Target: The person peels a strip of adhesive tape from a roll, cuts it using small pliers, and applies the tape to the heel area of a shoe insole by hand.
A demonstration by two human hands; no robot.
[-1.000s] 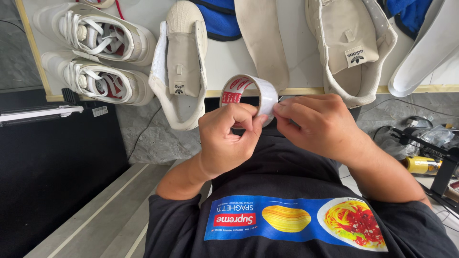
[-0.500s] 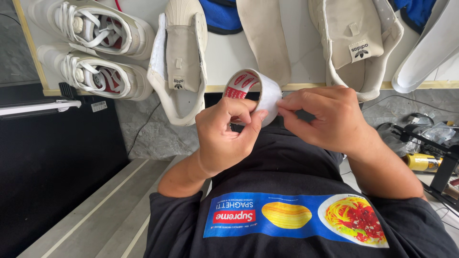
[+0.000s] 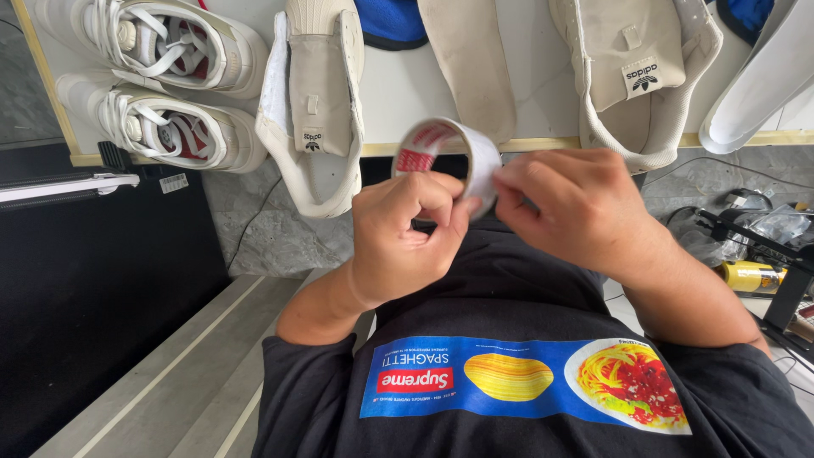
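A: What is seen along the top of the frame?

B: A white surface (image 3: 407,89) with a pale wooden edge is shown across the top. Two laced white sneakers (image 3: 161,80) are laid at the upper left. Beside them, an opened-up cream shoe (image 3: 312,110) with its tongue spread is set so that it overhangs the edge. A loose insole (image 3: 468,64) is placed at upper centre, and a second opened cream shoe (image 3: 632,76) lies at the upper right.

A: And where is the roll of tape?

B: The roll of tape (image 3: 449,157) is held in mid-air at the centre of the frame, just in front of the surface's edge and above a dark shirt with a printed blue panel (image 3: 526,386).

A: How are the hands set?

B: The left hand (image 3: 405,229) is closed around the roll, with the thumb pressed against its near rim. The right hand (image 3: 577,212) is brought against the roll's right side, its fingertips pinched narrowly at the outer layer. Whether a tape end is gripped cannot be told.

A: Anything at the edges?

B: A yellow can (image 3: 750,276) is seen at the right among cables, and a dark panel fills the left.
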